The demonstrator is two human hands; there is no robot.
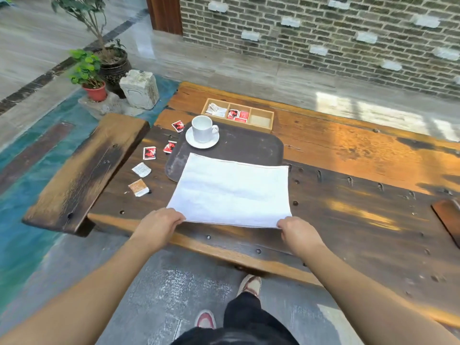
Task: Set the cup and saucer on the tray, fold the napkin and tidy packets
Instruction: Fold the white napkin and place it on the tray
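the left hand (pixel 159 224) pinched the near left corner of the white napkin (pixel 231 192), and the right hand (pixel 298 232) pinched the near right corner, fingers closed tight on the cloth at both ends. the napkin lay spread flat, its near edge lifted slightly at the table's front and its far edge lying over the near part of the dark tray (pixel 249 148). on the far left part of the tray stood the white cup (pixel 202 128) upright on its saucer (pixel 199 144), handle to the right. left of the tray, loose packets lay on the wooden table (pixel 348 195): three red ones (pixel 149 153), one of them touching the tray's left rim, then a white one (pixel 141 169) and a brown one (pixel 138 187) nearer the person. behind the tray sat a wooden box (pixel 271 115) with three compartments, white packets in the left, red packets in the middle.
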